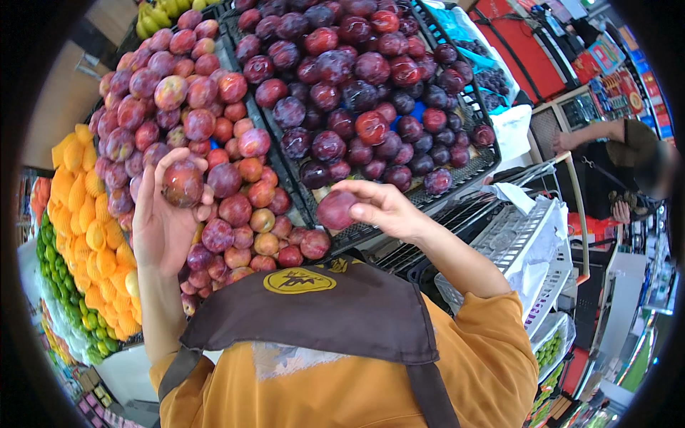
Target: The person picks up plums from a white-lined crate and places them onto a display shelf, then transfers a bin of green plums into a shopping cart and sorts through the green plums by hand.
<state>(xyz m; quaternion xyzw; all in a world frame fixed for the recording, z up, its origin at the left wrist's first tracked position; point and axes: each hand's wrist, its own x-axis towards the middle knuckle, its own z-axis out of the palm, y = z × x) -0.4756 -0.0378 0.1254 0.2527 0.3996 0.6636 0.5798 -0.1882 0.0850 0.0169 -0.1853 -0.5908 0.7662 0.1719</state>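
Observation:
My left hand (170, 214) is raised over the pile of lighter red plums (219, 235), its palm turned up and its fingers around a reddish-brown plum (183, 183). Between the thumb and fingers of my right hand (382, 209) is a dark red plum (336, 209), just over the near edge of the black plastic crate (455, 182). That crate holds a heap of dark purple plums (326, 96). A black divider edge separates the two kinds of plums.
Orange fruits in foam nets (85, 214) and green fruits (59, 278) lie at the left, bananas (155, 18) at the top. On the right are bags of dark grapes (489, 80), a wire cart (428, 230), a white plastic basket (508, 235) and another person (615, 166).

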